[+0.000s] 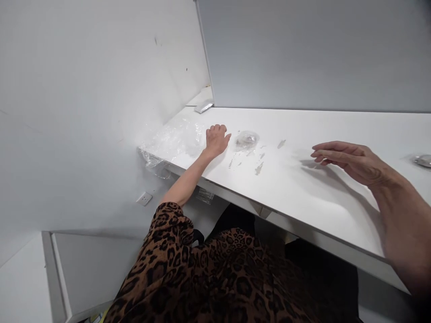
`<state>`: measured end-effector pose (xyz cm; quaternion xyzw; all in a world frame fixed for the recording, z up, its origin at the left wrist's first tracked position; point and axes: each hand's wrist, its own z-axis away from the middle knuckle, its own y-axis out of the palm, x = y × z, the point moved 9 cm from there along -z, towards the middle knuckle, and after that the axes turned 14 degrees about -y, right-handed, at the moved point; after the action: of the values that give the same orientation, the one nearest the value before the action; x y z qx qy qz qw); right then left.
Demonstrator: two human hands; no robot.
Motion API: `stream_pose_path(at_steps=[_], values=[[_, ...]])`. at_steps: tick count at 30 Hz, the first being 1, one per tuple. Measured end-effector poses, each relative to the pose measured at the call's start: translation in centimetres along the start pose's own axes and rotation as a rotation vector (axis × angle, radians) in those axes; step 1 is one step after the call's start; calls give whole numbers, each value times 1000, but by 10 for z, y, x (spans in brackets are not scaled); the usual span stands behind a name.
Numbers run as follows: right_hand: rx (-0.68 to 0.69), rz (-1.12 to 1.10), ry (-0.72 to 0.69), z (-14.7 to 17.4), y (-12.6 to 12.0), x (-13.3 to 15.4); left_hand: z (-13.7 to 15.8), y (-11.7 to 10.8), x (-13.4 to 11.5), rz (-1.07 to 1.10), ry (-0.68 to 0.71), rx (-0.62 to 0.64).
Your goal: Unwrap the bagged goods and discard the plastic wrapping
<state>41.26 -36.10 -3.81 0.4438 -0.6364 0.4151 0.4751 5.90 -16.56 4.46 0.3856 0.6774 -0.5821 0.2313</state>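
Observation:
My left hand [217, 140] is over the white tabletop [296, 197], its fingers loosely bent and the thumb apart, with nothing seen in it. Just right of its thumb lies a small clear-wrapped item [247, 140]; what is inside cannot be made out. Crumpled clear plastic film [178, 139] spreads to the left of that hand and hangs over the table's edge. My right hand [346, 159] hovers above the table farther right, fingers stretched out, holding nothing visible and casting a shadow below.
A grey panel [313, 58] rises along the back of the table. In the far left corner lies a flat silvery packet [204, 106]. A shiny wrapped object [422, 160] sits at the right edge. Grey marks spot the tabletop. A wall outlet [144, 198] is at lower left.

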Motion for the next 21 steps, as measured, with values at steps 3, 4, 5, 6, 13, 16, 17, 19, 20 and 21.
stream_pose_path(at_steps=[3, 4, 5, 6, 13, 16, 17, 19, 20, 21], values=[[17, -9, -22, -2, 1, -1, 6, 29, -10, 81, 48, 156], [21, -11, -26, -2, 2, -1, 7, 40, -13, 73, 69, 219], [22, -15, -27, -3, 2, -1, 8, 50, -16, 62, 81, 277], [21, -20, -28, -3, 3, -1, 7, 60, -17, 54, 76, 321], [39, -59, -60, -1, 12, 11, 4, 99, -28, -55, 3, 339], [79, -83, -71, 0, 16, 13, 28, 111, -42, -247, 128, 480], [80, -85, -71, -1, 16, 12, 35, 110, -44, -323, 174, 512], [62, -74, -69, -2, 13, 8, 37, 92, -38, -480, 212, 439], [45, -60, -69, -3, 10, 6, 32, 76, -30, -560, 193, 340], [31, -42, -66, -3, 7, 3, 25, 56, -19, -638, 150, 221]])
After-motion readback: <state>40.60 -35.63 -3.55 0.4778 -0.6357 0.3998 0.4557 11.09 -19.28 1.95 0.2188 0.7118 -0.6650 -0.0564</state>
